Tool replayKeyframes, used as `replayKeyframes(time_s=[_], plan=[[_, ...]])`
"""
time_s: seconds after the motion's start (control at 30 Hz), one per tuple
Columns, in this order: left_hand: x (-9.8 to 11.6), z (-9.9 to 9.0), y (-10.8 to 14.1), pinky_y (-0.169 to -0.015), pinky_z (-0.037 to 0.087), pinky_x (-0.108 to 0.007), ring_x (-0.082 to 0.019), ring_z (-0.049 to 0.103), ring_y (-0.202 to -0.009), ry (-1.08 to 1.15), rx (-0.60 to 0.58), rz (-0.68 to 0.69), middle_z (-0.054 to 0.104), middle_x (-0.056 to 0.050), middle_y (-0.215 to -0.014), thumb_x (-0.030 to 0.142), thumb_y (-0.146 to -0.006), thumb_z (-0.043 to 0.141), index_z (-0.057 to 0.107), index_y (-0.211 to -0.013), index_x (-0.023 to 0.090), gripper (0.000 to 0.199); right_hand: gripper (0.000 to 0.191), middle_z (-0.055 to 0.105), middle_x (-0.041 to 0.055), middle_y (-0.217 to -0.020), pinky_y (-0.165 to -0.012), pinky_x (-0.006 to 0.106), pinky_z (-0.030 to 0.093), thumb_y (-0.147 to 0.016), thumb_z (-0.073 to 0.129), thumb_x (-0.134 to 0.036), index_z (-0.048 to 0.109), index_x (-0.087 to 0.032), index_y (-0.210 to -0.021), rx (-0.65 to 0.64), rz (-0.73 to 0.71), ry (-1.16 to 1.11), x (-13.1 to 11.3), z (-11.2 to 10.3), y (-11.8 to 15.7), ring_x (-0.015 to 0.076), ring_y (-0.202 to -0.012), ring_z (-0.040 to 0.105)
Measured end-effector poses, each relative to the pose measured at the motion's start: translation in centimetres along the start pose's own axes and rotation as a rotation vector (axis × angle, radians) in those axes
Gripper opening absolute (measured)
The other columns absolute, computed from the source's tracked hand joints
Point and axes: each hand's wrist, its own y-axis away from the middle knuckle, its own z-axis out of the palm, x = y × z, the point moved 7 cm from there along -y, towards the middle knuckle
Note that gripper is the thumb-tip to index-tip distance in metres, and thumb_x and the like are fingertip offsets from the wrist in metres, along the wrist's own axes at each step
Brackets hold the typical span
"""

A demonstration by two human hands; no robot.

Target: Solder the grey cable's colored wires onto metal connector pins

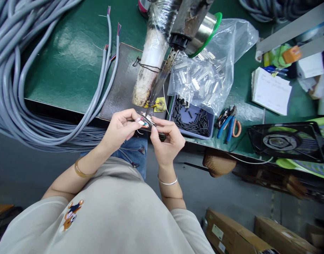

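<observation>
My left hand (121, 128) pinches the thin coloured wires (145, 125) beside a small multi-pin connector (149, 120). From the other side, the thumb and fingers of my right hand (167, 138) grip the connector at the bench edge. Just above it a soldering iron (165, 68) points downward, its tip close to the connector; whether they touch I cannot tell. A yellow sponge (159, 104) lies behind the tip. To the right, a blue-grey tray (209, 129) holds black sleeve pieces (190, 121), with a clear bag (225, 56) of metal connectors over its back part.
Looped grey cables (21, 88) fill the left side, with stripped ends on the green bench (63, 53). A solder spool (206, 33) stands behind the iron. Blue-handled pliers (227, 125), a notepad (271, 90) and a black fan (287, 141) lie right. Cardboard boxes (233, 229) stand below.
</observation>
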Motion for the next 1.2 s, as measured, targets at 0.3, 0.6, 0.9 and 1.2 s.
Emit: replayKeyframes(time_s=[0.3, 0.6, 0.9, 1.2], plan=[[0.4, 0.1, -0.3, -0.037, 0.024, -0.017, -0.001, 0.035, -0.044, -0.072, 0.026, 0.082, 0.061, 0.0, -0.073, 0.019, -0.069, 0.073, 0.057, -0.064, 0.014, 0.017, 0.015, 0.078, 0.0032, -0.103, -0.078, 0.033, 0.064, -0.086, 0.07, -0.008, 0.065, -0.022, -0.084, 0.029, -0.138, 0.116, -1.0, 0.4, -0.6, 0.0175, -0.091, 0.077], [0.8, 0.0, -0.2, -0.039, 0.025, -0.016, 0.0, 0.035, -0.044, -0.081, 0.013, 0.111, 0.065, 0.0, -0.074, 0.016, -0.071, 0.071, 0.058, -0.065, 0.014, 0.014, 0.017, 0.078, 0.0041, -0.109, -0.078, 0.031, 0.065, -0.085, 0.072, -0.008, 0.064, -0.023, -0.088, 0.009, -0.218, 0.166, -1.4, 0.4, -0.1, 0.0178, -0.093, 0.077], [0.0, 0.0, 0.3, -0.033, 0.025, -0.016, -0.001, 0.038, -0.035, -0.101, 0.008, 0.015, 0.059, 0.001, -0.063, 0.022, -0.069, 0.075, 0.059, -0.065, 0.014, 0.018, 0.019, 0.079, 0.0041, -0.105, -0.077, 0.028, 0.063, -0.086, 0.071, -0.007, 0.062, -0.023, -0.092, 0.036, -0.238, 0.214, -1.5, 0.0, 0.5, 0.0161, -0.091, 0.077], [0.2, -0.2, 0.3, -0.033, 0.025, -0.016, -0.001, 0.037, -0.038, -0.108, 0.018, 0.079, 0.059, 0.001, -0.069, 0.021, -0.069, 0.074, 0.056, -0.064, 0.014, 0.019, 0.013, 0.077, 0.0033, -0.099, -0.078, 0.03, 0.063, -0.088, 0.069, -0.009, 0.063, -0.02, -0.085, 0.014, -0.053, 0.091, -0.4, 0.4, 0.1, 0.0157, -0.092, 0.075]])
